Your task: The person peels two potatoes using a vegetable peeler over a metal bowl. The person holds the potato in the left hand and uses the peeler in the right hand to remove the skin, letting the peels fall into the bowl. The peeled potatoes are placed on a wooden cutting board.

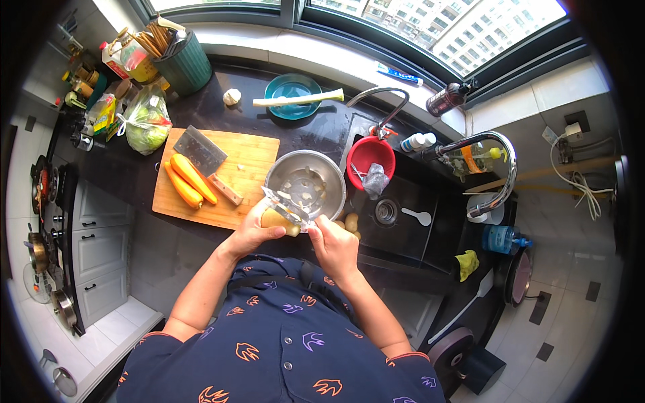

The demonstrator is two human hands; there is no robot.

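My left hand (pixel 248 230) is closed round a pale yellow potato (pixel 274 219) in front of the metal bowl (pixel 339 191). Opposite it, my right hand (pixel 334 247) pinches the end of what looks like a shiny, partly see-through peeler (pixel 287 207), which lies against the potato; its exact shape is hard to make out. Pale scraps lie in the bowl. Several small brown potatoes (pixel 351 222) sit just right of the bowl, partly hidden by my right hand. Left of the bowl, a wooden cutting board (pixel 252 151) carries orange peeled carrots (pixel 191 178) and a cleaver (pixel 201 153).
Behind the board are a bag of green vegetable (pixel 148 121), a garlic bulb (pixel 232 97) and a teal plate (pixel 293 86) with a leek-like stalk (pixel 299 99) across it. A red basin (pixel 371 160) stands by the sink (pixel 410 235), under curved faucets (pixel 514 168).
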